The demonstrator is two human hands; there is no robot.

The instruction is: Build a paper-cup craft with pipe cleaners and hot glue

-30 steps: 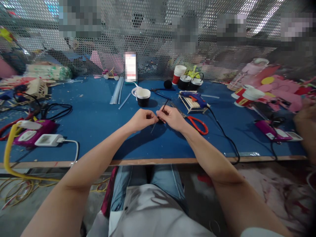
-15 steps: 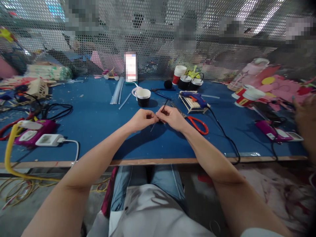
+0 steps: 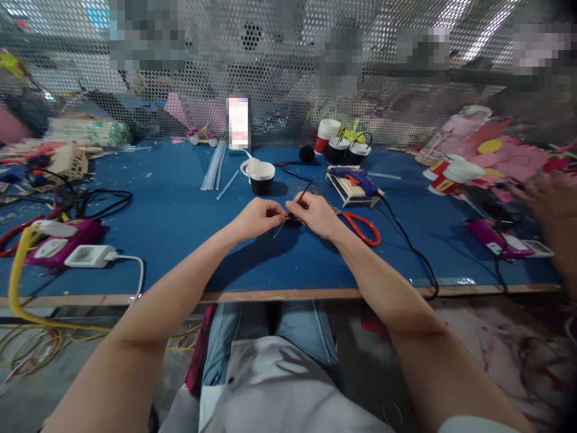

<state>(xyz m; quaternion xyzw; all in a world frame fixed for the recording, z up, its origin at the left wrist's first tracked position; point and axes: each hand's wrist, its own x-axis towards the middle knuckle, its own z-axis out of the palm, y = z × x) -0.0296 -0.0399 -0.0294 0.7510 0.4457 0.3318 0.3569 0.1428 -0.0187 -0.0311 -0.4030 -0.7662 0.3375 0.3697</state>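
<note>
Two hands are meeting over the middle of the blue table (image 3: 180, 210), and one thin black stick (image 3: 305, 192) is running slantwise between them, its far end showing beyond the right hand (image 3: 317, 215) and its near end below the left hand (image 3: 256, 218). Both hands are pinching this stick with thumb and forefinger, the other fingers curling in. One pair of red-handled scissors (image 3: 362, 228) is lying just right of the right hand, one blue glue gun (image 3: 356, 175) is resting farther, and one black cup (image 3: 261, 177) is standing far of the hands.
</note>
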